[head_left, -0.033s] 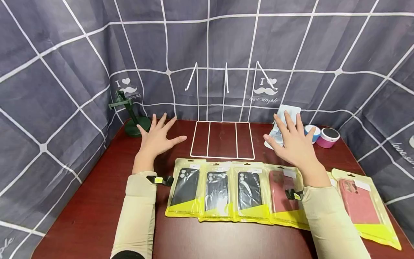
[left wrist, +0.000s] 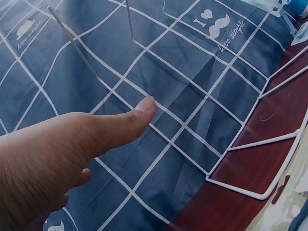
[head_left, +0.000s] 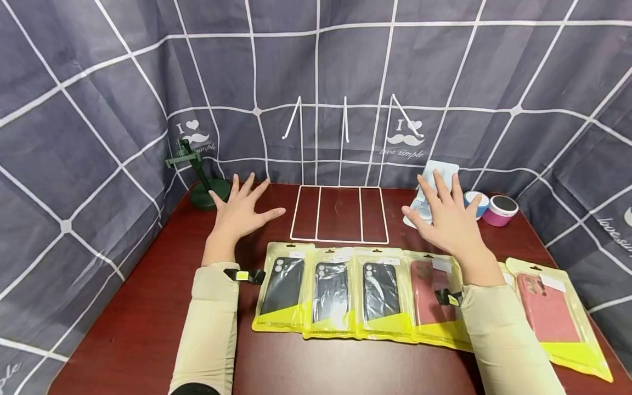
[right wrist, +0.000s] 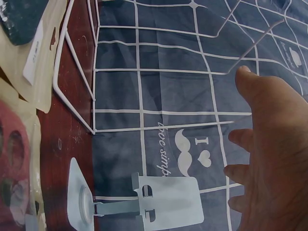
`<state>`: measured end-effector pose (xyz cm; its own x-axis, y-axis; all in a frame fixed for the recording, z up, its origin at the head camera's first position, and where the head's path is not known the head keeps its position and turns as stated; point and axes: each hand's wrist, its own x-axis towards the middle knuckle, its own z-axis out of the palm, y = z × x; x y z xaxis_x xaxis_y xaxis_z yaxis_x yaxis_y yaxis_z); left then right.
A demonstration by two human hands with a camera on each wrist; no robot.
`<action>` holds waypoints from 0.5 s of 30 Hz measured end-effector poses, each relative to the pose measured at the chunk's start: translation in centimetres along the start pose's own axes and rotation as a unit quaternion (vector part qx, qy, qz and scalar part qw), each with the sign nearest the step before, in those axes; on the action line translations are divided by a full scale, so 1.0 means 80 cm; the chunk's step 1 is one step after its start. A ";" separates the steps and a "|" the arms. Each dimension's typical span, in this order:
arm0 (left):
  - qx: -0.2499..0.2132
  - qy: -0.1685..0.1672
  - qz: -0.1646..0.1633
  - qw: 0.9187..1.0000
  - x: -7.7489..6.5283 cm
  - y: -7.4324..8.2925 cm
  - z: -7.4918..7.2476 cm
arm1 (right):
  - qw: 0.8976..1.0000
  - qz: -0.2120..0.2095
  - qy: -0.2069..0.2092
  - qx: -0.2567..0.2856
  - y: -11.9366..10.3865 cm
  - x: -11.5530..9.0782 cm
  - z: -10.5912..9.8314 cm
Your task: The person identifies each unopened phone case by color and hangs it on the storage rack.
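Note:
My left hand point(head_left: 239, 218) is held over the left side of the table, fingers spread and holding nothing. Beyond its fingertips stands a dark green stand point(head_left: 209, 193) with a round base. My right hand point(head_left: 451, 226), also spread, overlaps a pale blue phone stand point(head_left: 441, 170) in the head view; the right wrist view shows that phone stand point(right wrist: 173, 202) apart from the fingers. Between the hands is a white wire rack point(head_left: 340, 241) with upright prongs. Nearer lies a row of clear-and-yellow pouches with phone cases, black ones point(head_left: 283, 285) and pink ones point(head_left: 549, 310). My right forearm hides part of the row.
Right of the phone stand sit a blue round item point(head_left: 476, 204) and a pink round speaker-like item point(head_left: 500, 210). A grey curtain point(head_left: 355, 60) with white grid lines surrounds the back and sides of the dark red table point(head_left: 133, 329).

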<state>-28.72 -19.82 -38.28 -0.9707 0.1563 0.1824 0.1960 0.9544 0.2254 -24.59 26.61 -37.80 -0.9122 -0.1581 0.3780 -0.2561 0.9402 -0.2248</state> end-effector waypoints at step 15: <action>-0.154 -0.064 0.103 0.981 0.022 0.000 0.055 | 0.964 -0.192 -0.059 0.172 -0.092 0.004 0.045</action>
<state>-31.04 -18.40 -42.15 -0.9118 0.3870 0.1370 0.4031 0.7805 0.4779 -24.17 18.58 -39.24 -0.7542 -0.5268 0.3919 -0.6543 0.6531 -0.3812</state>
